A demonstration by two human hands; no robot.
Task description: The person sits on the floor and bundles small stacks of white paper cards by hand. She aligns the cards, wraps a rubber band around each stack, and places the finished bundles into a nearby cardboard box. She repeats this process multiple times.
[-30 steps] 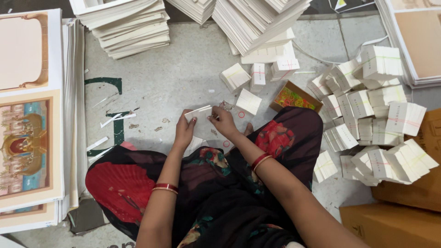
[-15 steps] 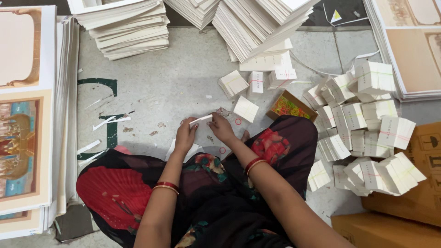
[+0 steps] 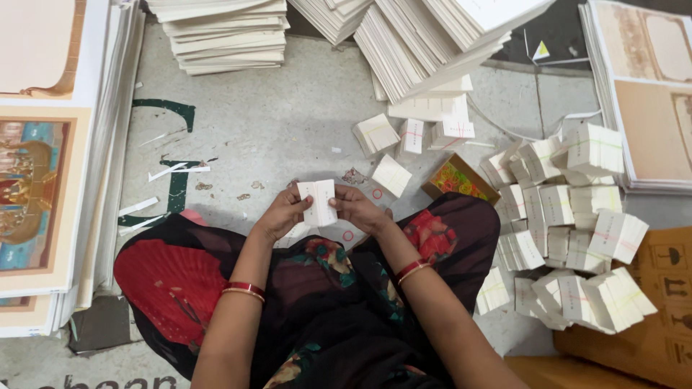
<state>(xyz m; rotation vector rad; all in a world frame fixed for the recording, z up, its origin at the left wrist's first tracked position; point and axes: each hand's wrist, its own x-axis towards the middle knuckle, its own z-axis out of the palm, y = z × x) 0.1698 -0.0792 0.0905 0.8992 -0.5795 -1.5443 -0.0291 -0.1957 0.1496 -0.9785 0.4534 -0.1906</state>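
Far left, tall stacks of printed picture sheets (image 3: pixel 40 180) stand along the floor (image 3: pixel 288 122) edge; paper strips (image 3: pixel 173 171) lie scattered on the grey concrete just beside them. Left hand (image 3: pixel 282 212) now curls around the left edge of a small stack of white cards (image 3: pixel 318 202), fingers closed on it. A second ago the hands pinched only a thin slip low over the floor; now a squared-up card stack is raised between them, faces toward the camera. Judgement: a fresh bundle has been gathered and is being evened up. The stack sits directly between both hands, touching both, lifted above the lap and just near of a red rubber band (image 3: pixel 377 193) on the floor. Right hand (image 3: pixel 360 209) grips the stack's right edge, fingers closed, thumb on the front. Red bangles on both wrists. Further right: loose banded bundles (image 3: pixel 375 134) near the far paper stacks (image 3: pixel 425 50), a small colourful box (image 3: pixel 460 180) beside the right knee, then a large heap of banded card bundles (image 3: pixel 577 216). Brown carton (image 3: pixel 656 302) at near right.
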